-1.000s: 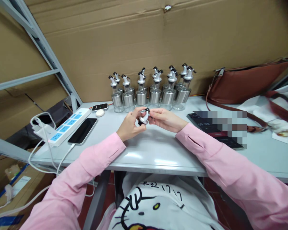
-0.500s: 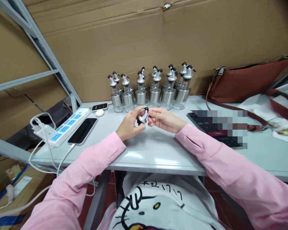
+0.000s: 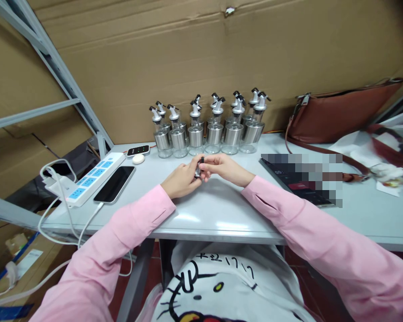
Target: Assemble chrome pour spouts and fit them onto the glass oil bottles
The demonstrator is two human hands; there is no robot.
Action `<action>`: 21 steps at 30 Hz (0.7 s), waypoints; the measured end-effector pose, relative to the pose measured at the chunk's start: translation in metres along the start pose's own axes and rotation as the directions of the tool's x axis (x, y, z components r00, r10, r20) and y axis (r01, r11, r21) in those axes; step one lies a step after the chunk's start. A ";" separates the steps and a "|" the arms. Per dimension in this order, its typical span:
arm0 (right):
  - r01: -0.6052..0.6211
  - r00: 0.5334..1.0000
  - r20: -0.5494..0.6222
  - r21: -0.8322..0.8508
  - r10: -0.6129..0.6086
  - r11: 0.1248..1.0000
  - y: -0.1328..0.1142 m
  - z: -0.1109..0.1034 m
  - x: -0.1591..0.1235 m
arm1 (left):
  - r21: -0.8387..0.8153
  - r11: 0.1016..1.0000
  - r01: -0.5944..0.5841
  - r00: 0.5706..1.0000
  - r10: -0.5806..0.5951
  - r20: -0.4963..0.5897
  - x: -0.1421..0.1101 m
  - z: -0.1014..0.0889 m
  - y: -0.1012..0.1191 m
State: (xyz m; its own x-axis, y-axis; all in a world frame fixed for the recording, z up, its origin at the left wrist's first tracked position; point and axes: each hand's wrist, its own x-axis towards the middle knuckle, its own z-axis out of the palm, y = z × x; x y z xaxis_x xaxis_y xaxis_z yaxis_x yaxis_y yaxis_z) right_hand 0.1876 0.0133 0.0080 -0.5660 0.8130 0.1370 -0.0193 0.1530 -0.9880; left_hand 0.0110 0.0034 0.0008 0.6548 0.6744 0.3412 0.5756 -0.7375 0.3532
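Observation:
My left hand (image 3: 181, 180) is closed around a silver and black bottle pour spout (image 3: 198, 170), held just above the table in front of the bottles. Fingers hide most of the spout, so only a bit of its silver body and black tip shows. From the other side, my right hand (image 3: 226, 169) pinches the black tip between thumb and fingers. Behind both hands stand two rows of glass oil bottles (image 3: 195, 135) with steel sleeves, each topped with a similar spout.
On the left of the grey table (image 3: 218, 210) lie a power strip (image 3: 96, 179), a phone (image 3: 114, 184) on a cable, a small black-faced device (image 3: 138, 151) and a white round object (image 3: 138, 158). To the right are a partly blurred screen device (image 3: 289, 179) and a brown bag (image 3: 342, 114).
The spout has turned in my left hand and is now more covered by fingers. My two hands have come closer together. The view has shifted slightly.

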 end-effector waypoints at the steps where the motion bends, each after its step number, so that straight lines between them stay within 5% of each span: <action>1: 0.002 1.000 0.010 -0.045 -0.002 0.999 0.002 0.000 0.001 | 0.018 1.000 -0.004 1.000 0.004 0.026 0.000 0.000 0.000; 7: -0.035 0.997 0.071 -0.090 0.041 0.995 0.006 0.003 0.002 | 0.078 0.996 -0.051 0.993 0.042 0.112 0.000 -0.001 0.000; 21: 0.004 1.000 -0.025 0.152 0.000 0.988 -0.008 0.005 -0.002 | 0.121 0.987 -0.104 0.980 0.123 -0.158 0.000 -0.002 0.001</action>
State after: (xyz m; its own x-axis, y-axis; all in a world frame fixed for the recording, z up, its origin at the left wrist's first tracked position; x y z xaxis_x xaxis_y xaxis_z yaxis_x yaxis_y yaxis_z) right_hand 0.1854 0.0076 0.0148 -0.5455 0.8265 0.1390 -0.1469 0.0691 -0.9867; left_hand 0.0104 0.0026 0.0025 0.6346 0.5757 0.5156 0.5595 -0.8025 0.2073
